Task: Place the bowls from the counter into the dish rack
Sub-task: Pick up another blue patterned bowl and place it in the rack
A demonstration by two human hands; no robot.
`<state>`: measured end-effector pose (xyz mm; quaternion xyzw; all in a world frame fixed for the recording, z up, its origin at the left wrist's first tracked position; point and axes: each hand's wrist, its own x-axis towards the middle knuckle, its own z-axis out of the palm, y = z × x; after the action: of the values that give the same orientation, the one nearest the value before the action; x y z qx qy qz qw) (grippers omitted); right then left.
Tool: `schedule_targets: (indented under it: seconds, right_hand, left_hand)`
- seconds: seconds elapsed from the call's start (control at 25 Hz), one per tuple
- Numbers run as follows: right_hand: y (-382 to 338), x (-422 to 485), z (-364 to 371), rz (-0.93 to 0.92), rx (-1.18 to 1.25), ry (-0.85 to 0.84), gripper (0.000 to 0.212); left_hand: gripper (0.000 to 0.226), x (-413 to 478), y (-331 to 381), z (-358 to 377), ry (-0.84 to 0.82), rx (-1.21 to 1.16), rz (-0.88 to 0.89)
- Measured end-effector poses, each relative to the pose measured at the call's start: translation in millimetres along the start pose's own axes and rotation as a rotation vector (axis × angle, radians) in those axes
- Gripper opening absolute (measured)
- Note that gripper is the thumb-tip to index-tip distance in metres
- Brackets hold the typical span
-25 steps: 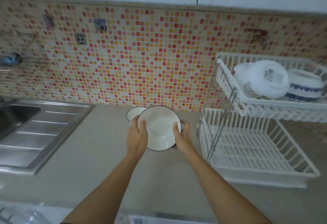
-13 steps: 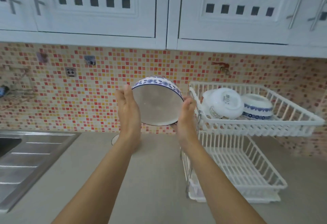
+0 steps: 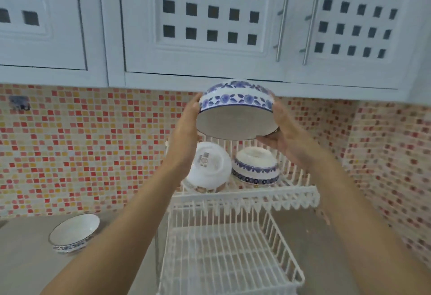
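Both hands clamp a white ceramic bowl with blue floral band point(image 3: 236, 110), upper centre of frame, turned mouth-down and tilted toward the camera. Left hand point(image 3: 186, 129) flat on its left wall, right hand point(image 3: 285, 135) cupping right wall and rim. Bowl is in the air above the top tier of the white two-tier wire dish rack point(image 3: 245, 198). Top tier holds an upturned plain white bowl point(image 3: 207, 166) and, just beside it, an upturned blue-patterned bowl point(image 3: 256, 166). Lower tier bare. Another blue-trimmed white bowl point(image 3: 73, 231) sits upright on the grey counter point(image 3: 25, 264), lower left.
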<state>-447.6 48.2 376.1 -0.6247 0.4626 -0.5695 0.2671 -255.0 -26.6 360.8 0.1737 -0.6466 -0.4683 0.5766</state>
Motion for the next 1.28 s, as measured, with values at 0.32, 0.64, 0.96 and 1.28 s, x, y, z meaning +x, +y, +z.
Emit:
schedule_targets:
  seconds: [0.32, 0.64, 0.96, 1.28]
  right_hand:
    - [74.7, 25.0, -116.7, -0.106, -0.190, -0.114, 0.099]
    - [127.2, 65.3, -143.1, 0.077, -0.568, -0.368, 0.120]
    - [146.8, 87.2, -138.7, 0.142, -0.841, -0.453, 0.127]
    - [157.8, 88.6, -134.5, 0.180, -0.921, -0.476, 0.121]
  left_hand:
    - [0.109, 59.2, -44.1, 77.8, -0.366, 0.704, -0.164]
    - [0.103, 91.8, -81.9, 98.2, -0.589, 0.982, -0.296]
    - [0.122, 95.4, -109.0, 113.4, -0.636, 1.228, -0.393]
    - [0.122, 92.1, -122.9, 116.5, -0.654, 1.292, -0.451]
